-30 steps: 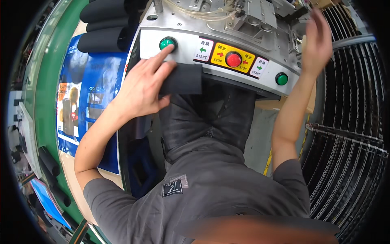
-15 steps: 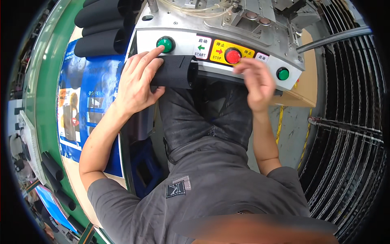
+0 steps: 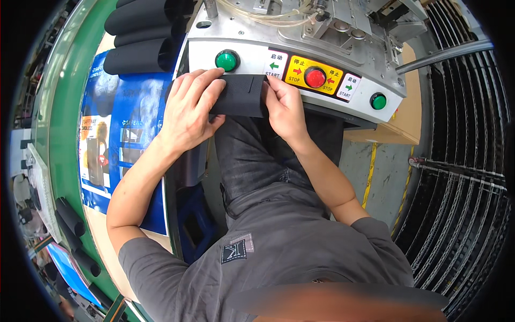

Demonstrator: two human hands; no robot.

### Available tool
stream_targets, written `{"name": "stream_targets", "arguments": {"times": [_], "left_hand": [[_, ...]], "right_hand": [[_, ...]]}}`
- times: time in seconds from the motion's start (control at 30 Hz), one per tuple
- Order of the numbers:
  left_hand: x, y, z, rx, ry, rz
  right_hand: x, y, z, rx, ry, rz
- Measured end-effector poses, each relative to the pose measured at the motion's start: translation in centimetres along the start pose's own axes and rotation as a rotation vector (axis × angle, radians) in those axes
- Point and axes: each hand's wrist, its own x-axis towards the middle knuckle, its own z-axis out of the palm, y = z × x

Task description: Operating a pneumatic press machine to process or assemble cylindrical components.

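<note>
A black tube-shaped fabric sleeve (image 3: 236, 95) with a short slit lies crosswise between my hands, in front of the machine's control panel. My left hand (image 3: 189, 107) grips its left end, fingers over the top and thumb below. At the right end, my right hand (image 3: 284, 109) pinches the sleeve's edge between thumb and fingers; part of that end is hidden behind them. Just above my left fingertips is a green push button (image 3: 227, 60). Right of my right hand sits a red push button (image 3: 315, 77) on a yellow plate.
Several similar black sleeves (image 3: 137, 56) lie at the upper left on a blue printed sheet (image 3: 115, 185) over the bench. Metal fixtures and clear hoses top the machine (image 3: 257, 32). A second green button (image 3: 378, 101) is farther right, near a cardboard box (image 3: 403, 126) and black wire racks (image 3: 461, 161).
My right hand has moved left from beside the red button and taken hold of the sleeve's right end. My left hand keeps its grip. The view has shifted slightly.
</note>
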Motion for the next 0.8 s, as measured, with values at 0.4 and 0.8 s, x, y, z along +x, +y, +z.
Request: {"name": "stream_targets", "arguments": {"times": [0.4, 0.8], "left_hand": [[-0.3, -0.2, 0.5, -0.079, 0.011, -0.049], [-0.3, -0.3, 0.5, -0.137, 0.001, -0.059]], "right_hand": [[-0.4, 0.1, -1.2, 0.308, -0.043, -0.057], [-0.2, -0.8, -1.7, 0.142, -0.008, -0.014]]}}
